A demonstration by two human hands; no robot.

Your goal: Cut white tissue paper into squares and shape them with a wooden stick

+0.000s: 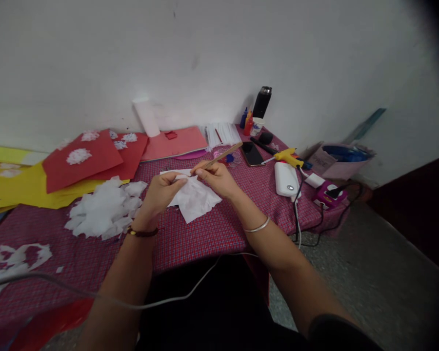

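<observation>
In the middle of the head view, above the checked tablecloth, a crumpled sheet of thin white paper (197, 197) hangs between my hands. My left hand (164, 190) pinches its upper left edge between thumb and fingers. Closed around a thin wooden stick (225, 153), my right hand (217, 178) has the stick pointing up to the right. The stick's lower end is hidden by the fingers near the paper's top edge. More flat white paper lies under the hands. Left of my left hand sits a heap of white tissue-paper pieces (104, 207).
Red sheets with white paper flowers (78, 157) lie on yellow paper (25, 187) at left. To the right are a phone (252, 154), a yellow glue gun (289, 157), a white power bank (286, 179) and a purple socket block (329, 195) with cords. A black flask (262, 103) stands behind.
</observation>
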